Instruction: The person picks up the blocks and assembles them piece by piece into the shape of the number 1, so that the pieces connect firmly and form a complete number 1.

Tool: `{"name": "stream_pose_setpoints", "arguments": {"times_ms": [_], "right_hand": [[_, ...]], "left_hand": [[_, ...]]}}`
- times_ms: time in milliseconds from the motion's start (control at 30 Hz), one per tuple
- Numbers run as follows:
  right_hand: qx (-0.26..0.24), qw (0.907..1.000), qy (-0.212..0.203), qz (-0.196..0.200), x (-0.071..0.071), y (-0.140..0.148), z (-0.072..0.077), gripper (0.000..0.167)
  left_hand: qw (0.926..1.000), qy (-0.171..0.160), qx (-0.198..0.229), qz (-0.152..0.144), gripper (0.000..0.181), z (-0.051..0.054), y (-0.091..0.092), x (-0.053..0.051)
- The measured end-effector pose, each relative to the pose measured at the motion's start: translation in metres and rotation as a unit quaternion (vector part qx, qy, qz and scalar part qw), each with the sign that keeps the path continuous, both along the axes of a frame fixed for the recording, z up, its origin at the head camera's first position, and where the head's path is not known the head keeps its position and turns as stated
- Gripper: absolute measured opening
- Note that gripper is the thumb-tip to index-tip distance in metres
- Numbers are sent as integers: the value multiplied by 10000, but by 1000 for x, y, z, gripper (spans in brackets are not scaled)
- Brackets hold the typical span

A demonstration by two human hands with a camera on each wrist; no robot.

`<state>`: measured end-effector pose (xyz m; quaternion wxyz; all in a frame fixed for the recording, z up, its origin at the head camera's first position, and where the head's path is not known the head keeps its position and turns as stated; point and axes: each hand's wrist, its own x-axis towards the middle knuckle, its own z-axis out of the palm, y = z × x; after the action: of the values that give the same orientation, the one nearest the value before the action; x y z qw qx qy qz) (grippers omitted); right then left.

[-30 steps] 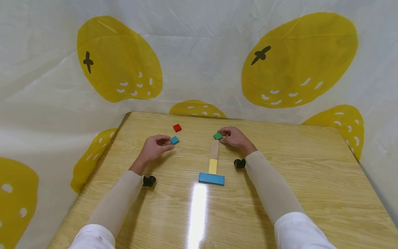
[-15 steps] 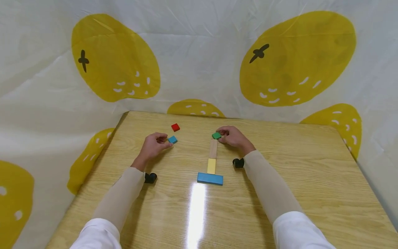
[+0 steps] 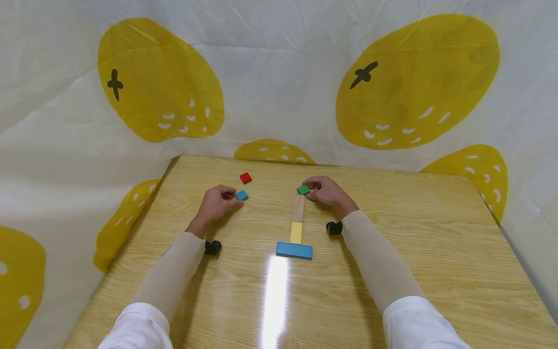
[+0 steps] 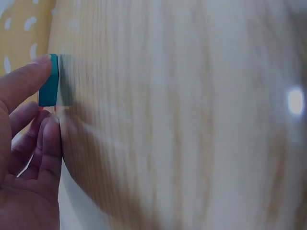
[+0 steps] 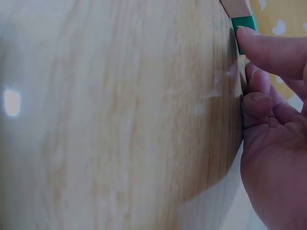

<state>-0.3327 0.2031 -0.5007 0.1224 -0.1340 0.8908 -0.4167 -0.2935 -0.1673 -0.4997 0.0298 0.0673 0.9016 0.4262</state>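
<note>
In the head view my left hand (image 3: 218,203) pinches a small square blue block (image 3: 241,195) lying on the table. From the left wrist, the thumb is seen on the near side of this block (image 4: 49,81). My right hand (image 3: 328,192) pinches a small square green block (image 3: 303,190) at the far end of a plain wooden block (image 3: 299,209). In the right wrist view the thumb presses the green block (image 5: 243,23). Below the wooden block come a yellow block (image 3: 296,233) and a long blue block (image 3: 294,250) lying crosswise, forming an upside-down T.
A small red block (image 3: 246,178) lies beyond the left hand. All the blocks are on a wood-grain table (image 3: 436,242). Behind it hangs a white sheet (image 3: 279,87) with yellow fruit prints. A bright glare (image 3: 274,300) shows on the near tabletop.
The left hand has come slightly closer round the small blue block, its fingers now at the block's edges. The right hand stays at the green block. The whole head view shifts slightly.
</note>
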Motion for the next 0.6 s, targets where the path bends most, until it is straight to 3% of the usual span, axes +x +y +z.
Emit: {"name": "stream_pose_setpoints", "arguments": {"times_ms": [300, 600], "right_hand": [[50, 10000, -28, -40, -2, 0, 0, 43], [64, 9999, -72, -79, 0, 0, -1, 43]], "left_hand": [[9997, -6, -246, -40, 37, 4, 4, -1], [9997, -3, -227, -61, 35, 3, 5, -1]]}}
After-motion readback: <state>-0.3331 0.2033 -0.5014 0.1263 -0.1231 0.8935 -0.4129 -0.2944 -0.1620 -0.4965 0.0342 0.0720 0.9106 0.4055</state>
